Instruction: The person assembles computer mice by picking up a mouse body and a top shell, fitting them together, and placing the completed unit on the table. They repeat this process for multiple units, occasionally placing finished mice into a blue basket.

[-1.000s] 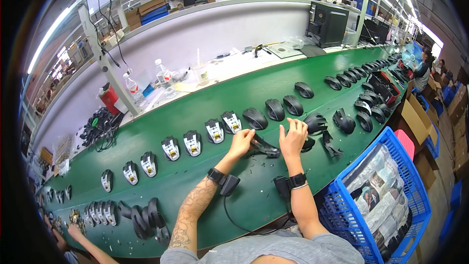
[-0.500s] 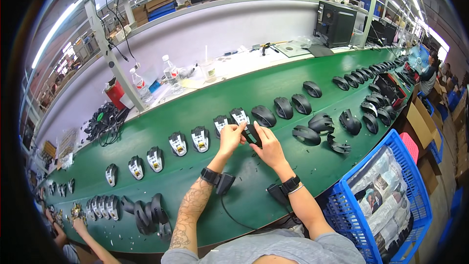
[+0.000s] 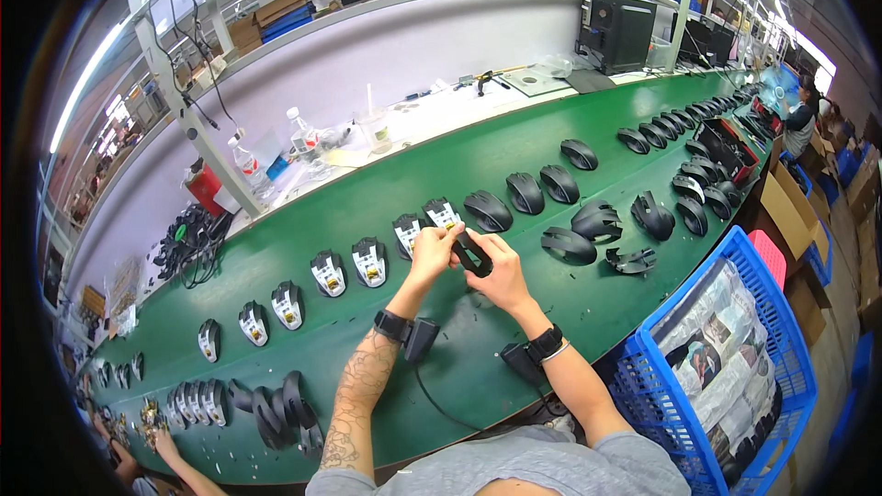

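Observation:
Over the green bench (image 3: 413,386), both hands hold a black plastic mouse cover (image 3: 475,259) with a slot-like opening. My left hand (image 3: 435,253) pinches its far left end. Around its right side curl the fingers of my right hand (image 3: 499,272). Just beyond my left hand stand half-built mice, one (image 3: 442,213) with its pale inner frame showing and another (image 3: 407,235) beside it. A finished-looking black mouse (image 3: 488,210) lies beyond my right hand. Part of the cover is hidden by my fingers.
Black mouse shells (image 3: 569,245) lie to the right, and curved black covers (image 3: 271,415) at the front left. A blue basket (image 3: 657,377) stands against the bench's right edge. A cable (image 3: 441,409) runs near my wrists. Another person's hand (image 3: 165,445) works at far left.
The black cover has turned a little in my hands, so its opening shows more clearly. My right fingers have curled further round it. The whole view has shifted slightly.

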A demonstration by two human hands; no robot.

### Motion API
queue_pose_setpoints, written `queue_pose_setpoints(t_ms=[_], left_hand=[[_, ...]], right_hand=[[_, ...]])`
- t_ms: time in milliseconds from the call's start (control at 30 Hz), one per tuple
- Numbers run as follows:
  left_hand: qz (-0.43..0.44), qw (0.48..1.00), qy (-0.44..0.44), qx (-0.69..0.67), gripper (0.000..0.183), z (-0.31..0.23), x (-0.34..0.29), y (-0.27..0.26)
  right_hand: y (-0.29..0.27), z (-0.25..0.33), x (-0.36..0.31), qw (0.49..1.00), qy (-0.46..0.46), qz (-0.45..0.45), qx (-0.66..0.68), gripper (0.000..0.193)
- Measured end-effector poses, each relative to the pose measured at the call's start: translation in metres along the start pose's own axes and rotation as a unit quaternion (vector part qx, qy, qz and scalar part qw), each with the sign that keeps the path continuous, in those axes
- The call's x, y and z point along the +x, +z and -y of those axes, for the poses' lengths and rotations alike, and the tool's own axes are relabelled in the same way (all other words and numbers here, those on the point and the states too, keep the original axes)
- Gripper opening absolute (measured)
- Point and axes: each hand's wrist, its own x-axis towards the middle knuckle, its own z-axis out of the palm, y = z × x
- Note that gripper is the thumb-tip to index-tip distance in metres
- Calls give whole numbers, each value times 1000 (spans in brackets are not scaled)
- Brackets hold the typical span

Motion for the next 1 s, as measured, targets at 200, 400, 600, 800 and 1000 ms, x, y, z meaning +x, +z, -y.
queue_pose_setpoints(t_ms=[200, 400, 600, 800, 1000], left_hand=[[167, 986, -17, 15, 44, -13, 29, -5], [253, 962, -91, -43, 53, -29, 58, -2], [0, 866, 35, 498, 88, 38, 125, -26], [29, 908, 90, 408, 91, 35, 124, -16], [17, 988, 149, -46, 71, 23, 78, -7]], right_hand=[[-2, -7, 4, 998, -18, -59, -1, 64], [-14, -19, 4, 991, 38, -132, 13, 71], [-17, -23, 5, 982, -4, -147, -119, 50], [-24, -42, 2, 982, 39, -167, -77, 43], [-26, -30, 6, 974, -7, -186, -128, 46]])
